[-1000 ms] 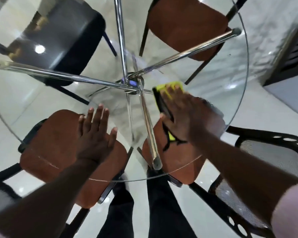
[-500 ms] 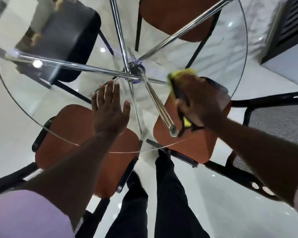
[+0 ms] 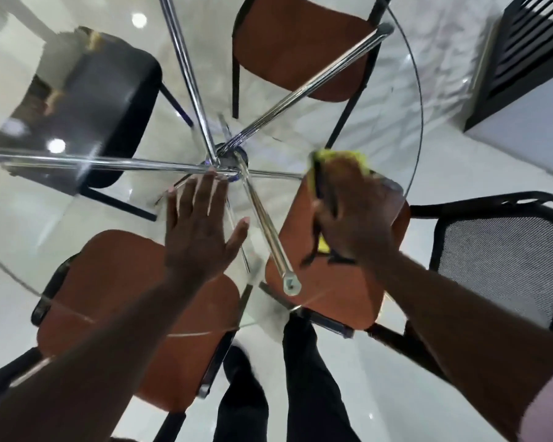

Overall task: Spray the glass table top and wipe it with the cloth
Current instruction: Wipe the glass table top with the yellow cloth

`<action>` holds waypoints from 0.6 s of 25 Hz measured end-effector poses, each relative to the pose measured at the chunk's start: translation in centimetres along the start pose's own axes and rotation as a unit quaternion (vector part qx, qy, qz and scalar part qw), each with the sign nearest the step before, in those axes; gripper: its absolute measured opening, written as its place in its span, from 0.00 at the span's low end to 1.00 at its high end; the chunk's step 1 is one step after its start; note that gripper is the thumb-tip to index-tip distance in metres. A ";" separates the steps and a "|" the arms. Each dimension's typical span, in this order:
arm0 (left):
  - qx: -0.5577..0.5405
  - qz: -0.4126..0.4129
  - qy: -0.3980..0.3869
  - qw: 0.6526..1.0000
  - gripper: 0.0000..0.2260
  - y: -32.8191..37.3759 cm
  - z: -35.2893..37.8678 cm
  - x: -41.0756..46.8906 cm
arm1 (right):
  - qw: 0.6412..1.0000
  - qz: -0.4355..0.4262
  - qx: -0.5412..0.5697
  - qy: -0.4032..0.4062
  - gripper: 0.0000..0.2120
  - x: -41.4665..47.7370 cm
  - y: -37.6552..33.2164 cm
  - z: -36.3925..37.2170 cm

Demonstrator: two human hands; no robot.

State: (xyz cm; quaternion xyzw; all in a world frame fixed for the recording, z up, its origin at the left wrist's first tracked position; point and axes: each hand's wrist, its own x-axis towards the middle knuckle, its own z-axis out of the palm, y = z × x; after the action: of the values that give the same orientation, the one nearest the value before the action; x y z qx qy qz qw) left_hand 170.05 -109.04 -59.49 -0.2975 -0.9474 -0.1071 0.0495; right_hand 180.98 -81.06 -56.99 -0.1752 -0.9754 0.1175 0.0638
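While looking straight down through the round, clear glass worktop (image 3: 422, 129): seeing left grip (image 3: 198, 237) laid flat on the glass just short of the chrome hub (image 3: 229, 156), fingers straight and spread, holding nothing. Right grip (image 3: 355, 215) pressed down on the yellow cloth (image 3: 359, 156), fingers laid over it roughly straight, not curled round it; motion-blurred. Cloth soft, folded, dark trim along one edge, lying on the glass near the right rim. Under the glass: polished round chrome tube legs (image 3: 268, 231) radiating from the hub, smooth orange-brown seat pads (image 3: 118, 282), one glossy black seat (image 3: 109, 103). Beside the worktop at right, black mesh chair (image 3: 498, 260). Glossy white floor (image 3: 380, 393) below.
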 end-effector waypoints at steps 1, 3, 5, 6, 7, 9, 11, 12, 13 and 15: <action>-0.005 0.019 0.010 1.000 0.34 1.2 0.5 2.1 | 0.989 0.144 0.017 0.019 0.36 2.0 1.6 -0.6; -0.009 0.044 0.020 0.999 0.34 3.1 1.7 6.8 | 0.971 0.236 -0.013 0.045 0.38 3.6 1.7 -0.2; -0.002 0.049 0.013 0.999 0.35 3.8 2.4 10.5 | 0.998 -0.010 -0.037 -0.048 0.38 2.9 1.6 -0.4; 0.003 0.036 0.002 0.999 0.36 3.8 2.7 11.4 | 0.982 -0.154 -0.042 -0.099 0.38 3.3 3.0 -1.0; 0.009 0.018 -0.012 1.000 0.38 3.8 2.9 11.8 | 0.965 -0.229 -0.052 -0.113 0.37 5.0 5.6 -1.6; 0.012 0.001 -0.037 0.999 0.39 3.9 3.1 12.2 | 0.992 -0.104 -0.020 -0.065 0.36 10.7 10.0 -1.8; 0.005 -0.007 -0.048 0.999 0.40 3.8 2.9 12.3 | 0.985 0.169 0.004 0.029 0.36 15.7 9.4 -1.4; 0.003 -0.010 -0.056 0.998 0.40 3.7 2.7 12.4 | 0.976 0.210 -0.019 0.054 0.35 16.7 7.2 -0.4; 0.003 -0.011 -0.061 0.998 0.40 3.7 2.6 12.6 | 0.987 0.149 -0.029 0.055 0.35 17.5 4.9 0.7; 0.005 -0.009 -0.060 0.998 0.40 3.6 2.4 12.6 | 0.991 -0.117 -0.009 -0.062 0.36 17.6 1.1 1.5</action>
State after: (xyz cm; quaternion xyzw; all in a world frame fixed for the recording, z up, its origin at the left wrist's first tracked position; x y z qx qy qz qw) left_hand 161.74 -98.59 -59.24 -0.2943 -0.9519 -0.0849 -0.0075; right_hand 164.74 -74.08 -57.29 -0.0529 -0.9923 0.1109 0.0153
